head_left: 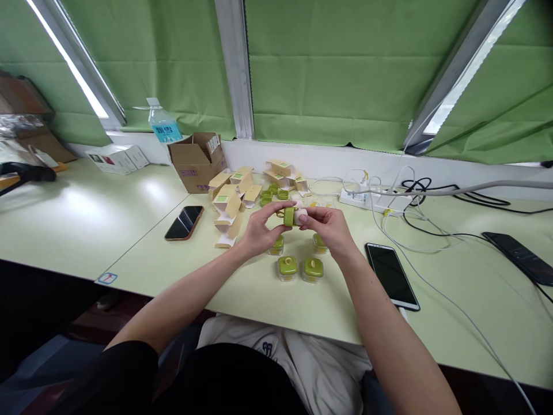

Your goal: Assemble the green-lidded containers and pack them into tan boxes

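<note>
Above the table, my left hand (262, 227) pinches a small green lid (289, 217) turned on its side. My right hand (329, 226) grips a whitish rounded piece (299, 216) that meets the lid's right side; whether the two are joined I cannot tell. Below my hands stand several small clear containers with green lids, among them a front left container (287, 268) and a front right container (313, 269). Loose green lids (272, 193) lie behind my hands, and a few yellow bits there are partly hidden.
Opened small cartons (228, 204) lie left of my hands, before a brown cardboard box (196, 164) and a water bottle (164, 124). A dark phone (184, 223) rests at left, a white-framed phone (391, 275) at right. Cables trail from a power strip (375, 200).
</note>
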Motion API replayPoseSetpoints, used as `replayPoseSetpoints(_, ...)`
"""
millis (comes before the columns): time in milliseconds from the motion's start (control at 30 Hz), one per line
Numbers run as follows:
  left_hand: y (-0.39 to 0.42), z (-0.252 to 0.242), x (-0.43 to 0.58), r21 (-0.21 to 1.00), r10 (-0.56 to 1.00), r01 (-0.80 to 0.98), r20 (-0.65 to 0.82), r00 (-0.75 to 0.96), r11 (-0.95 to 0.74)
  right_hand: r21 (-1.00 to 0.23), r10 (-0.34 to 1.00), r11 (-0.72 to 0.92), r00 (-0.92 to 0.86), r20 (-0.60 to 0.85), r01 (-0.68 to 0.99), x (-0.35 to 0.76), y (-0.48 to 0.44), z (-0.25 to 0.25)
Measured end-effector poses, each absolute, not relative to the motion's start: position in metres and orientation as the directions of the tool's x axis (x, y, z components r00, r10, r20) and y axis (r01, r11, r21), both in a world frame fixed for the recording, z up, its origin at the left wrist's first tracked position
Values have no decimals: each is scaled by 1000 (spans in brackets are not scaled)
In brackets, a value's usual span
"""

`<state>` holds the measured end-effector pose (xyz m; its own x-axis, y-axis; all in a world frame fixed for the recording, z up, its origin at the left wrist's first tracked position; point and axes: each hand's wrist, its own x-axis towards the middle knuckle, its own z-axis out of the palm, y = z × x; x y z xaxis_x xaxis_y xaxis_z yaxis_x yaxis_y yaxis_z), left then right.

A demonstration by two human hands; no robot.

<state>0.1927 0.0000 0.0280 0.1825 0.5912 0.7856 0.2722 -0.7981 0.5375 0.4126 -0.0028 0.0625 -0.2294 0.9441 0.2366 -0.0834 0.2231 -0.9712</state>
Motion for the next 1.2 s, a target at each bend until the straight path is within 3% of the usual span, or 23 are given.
replayPoseSetpoints(467, -4, 30, 194, 526, 598, 324, 779, 186, -786, -973, 944, 207, -240, 225, -97, 414, -2, 60)
replayPoseSetpoints(833, -6, 24, 201, 408, 509, 408, 843, 176, -817, -968, 960, 209, -161, 230, -136, 408, -3, 59)
replayPoseSetpoints(1033, -3, 18, 203, 263, 382, 474, 908, 174, -841, -959, 956, 234, -139, 257, -161, 407, -3, 58)
replayPoseSetpoints(1200, -4, 15, 207, 260, 363, 478, 922, 136, -839, -948, 956, 247, -108, 271, -200, 403, -4, 56)
